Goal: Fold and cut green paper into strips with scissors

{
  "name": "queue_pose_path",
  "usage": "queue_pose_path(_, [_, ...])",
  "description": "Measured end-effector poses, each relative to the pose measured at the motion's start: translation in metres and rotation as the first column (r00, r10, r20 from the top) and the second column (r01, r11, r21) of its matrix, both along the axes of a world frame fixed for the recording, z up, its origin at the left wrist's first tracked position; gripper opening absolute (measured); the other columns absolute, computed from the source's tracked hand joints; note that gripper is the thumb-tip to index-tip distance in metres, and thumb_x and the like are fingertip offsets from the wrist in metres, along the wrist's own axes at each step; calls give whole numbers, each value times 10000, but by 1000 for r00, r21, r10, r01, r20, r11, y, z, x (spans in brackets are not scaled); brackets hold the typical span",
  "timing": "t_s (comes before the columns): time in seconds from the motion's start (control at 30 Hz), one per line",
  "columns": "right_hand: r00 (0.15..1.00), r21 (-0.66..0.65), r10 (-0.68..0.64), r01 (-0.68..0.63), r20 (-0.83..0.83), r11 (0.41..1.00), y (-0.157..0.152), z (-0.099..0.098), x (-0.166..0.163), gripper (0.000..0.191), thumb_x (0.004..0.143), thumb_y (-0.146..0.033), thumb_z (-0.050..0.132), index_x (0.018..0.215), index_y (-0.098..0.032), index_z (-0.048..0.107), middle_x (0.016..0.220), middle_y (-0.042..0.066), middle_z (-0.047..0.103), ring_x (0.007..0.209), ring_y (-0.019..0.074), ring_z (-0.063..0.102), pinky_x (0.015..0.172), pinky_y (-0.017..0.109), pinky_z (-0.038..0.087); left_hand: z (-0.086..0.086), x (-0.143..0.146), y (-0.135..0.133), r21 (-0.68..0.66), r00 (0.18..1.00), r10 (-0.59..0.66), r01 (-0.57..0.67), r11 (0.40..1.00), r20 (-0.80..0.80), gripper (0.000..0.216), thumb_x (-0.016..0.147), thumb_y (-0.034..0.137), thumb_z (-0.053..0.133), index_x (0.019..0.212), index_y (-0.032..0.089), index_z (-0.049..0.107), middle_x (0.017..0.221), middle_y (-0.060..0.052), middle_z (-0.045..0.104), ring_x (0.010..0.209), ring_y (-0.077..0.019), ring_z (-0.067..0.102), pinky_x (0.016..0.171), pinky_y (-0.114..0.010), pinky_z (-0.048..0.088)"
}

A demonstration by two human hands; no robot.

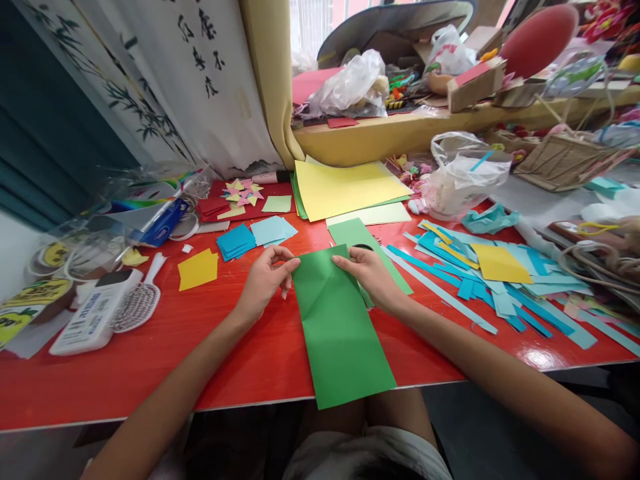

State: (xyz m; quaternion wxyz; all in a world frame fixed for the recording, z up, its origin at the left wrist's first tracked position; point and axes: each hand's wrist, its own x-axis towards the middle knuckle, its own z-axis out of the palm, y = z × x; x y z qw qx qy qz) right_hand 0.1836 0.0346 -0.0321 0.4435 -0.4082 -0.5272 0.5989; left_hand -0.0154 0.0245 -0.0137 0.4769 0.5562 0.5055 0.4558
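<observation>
Pinched shut between thumb and fingertips of the left hand (265, 280) and the right hand (370, 273), one at each far corner: a long, creased green paper sheet (340, 327). Lying flat from the grip toward the body on a glossy red tabletop (225, 360), with its near end hanging over the table edge above the lap. Just behind the right grip, partly tucked under that hand, a second green paper sheet (357, 233). Left of the left grip, a small yellow paper square (199, 269); beyond it, a fanned stack of dark blue paper squares (236, 241) touching paler blue squares (273, 230). Farther left, well apart from the grip, a white keypad device (95, 313) beside a white oval hairbrush (137, 303). Right of the right grip, a loose heap of blue paper strips (500, 293) topped by a yellow paper offcut (500, 263). Straight beyond both grips, a stack of large pale yellow paper sheets (345, 188), and right of that a crumpled white plastic bag (465, 177). Behind the table, a yellow ledge (400, 133) crowded with bags and boxes, a beige curtain (270, 73) hanging at its left end, then a white cloth hanging (165, 73) painted with bamboo and black calligraphy.
</observation>
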Motion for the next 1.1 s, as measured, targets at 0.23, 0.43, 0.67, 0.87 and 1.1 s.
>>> queue_pose_path(0.23, [1000, -77, 7, -9, -23, 997, -2, 0, -2, 304, 723, -448, 672, 701, -183, 524, 645, -7, 587, 513, 119, 538, 459, 234, 414, -2, -1, 0, -31, 994, -29, 25, 999, -110, 313, 756, 426, 622, 737, 199, 406, 610, 60, 473, 411, -60, 452, 321, -175, 332])
queue_pose_path(0.43, [998, -105, 38, -42, -40, 994, -6, 3, -5, 298, 702, -433, 686, 701, -187, 519, 644, -5, 593, 511, 118, 536, 457, 238, 409, 1, -1, -2, -32, 971, -128, 124, 992, -204, 324, 767, 442, 605, 716, 190, 408, 640, 65, 415, 432, -23, 359, 378, -160, 276])
queue_pose_path(0.67, [997, -13, 6, -5, 71, 1000, -5, -1, -5, 305, 740, -466, 645, 733, -192, 510, 647, -12, 556, 515, 111, 490, 454, 231, 363, 7, 0, -2, -8, 965, -133, 135, 991, -228, 239, 767, 362, 604, 719, 177, 461, 693, 36, 426, 549, -53, 359, 452, -175, 274])
queue_pose_path(0.87, [979, 142, -62, 34, 193, 989, -5, 0, -3, 341, 775, -450, 612, 659, -196, 417, 569, -51, 375, 496, 86, 355, 440, 219, 255, 11, -4, 0, -116, 943, -218, 194, 974, -252, 278, 754, 409, 615, 740, 189, 445, 678, 50, 411, 480, -40, 305, 402, -182, 234])
queue_pose_path(1.1, [888, 486, -230, 9, 397, 874, -6, 6, 0, 323, 829, -337, 572, 628, -194, 363, 559, -63, 261, 513, 82, 246, 490, 237, 227, 10, -2, -5, -95, 923, -282, 266, 959, -263, 298, 753, 431, 615, 754, 191, 438, 696, 43, 459, 532, -58, 396, 459, -188, 313])
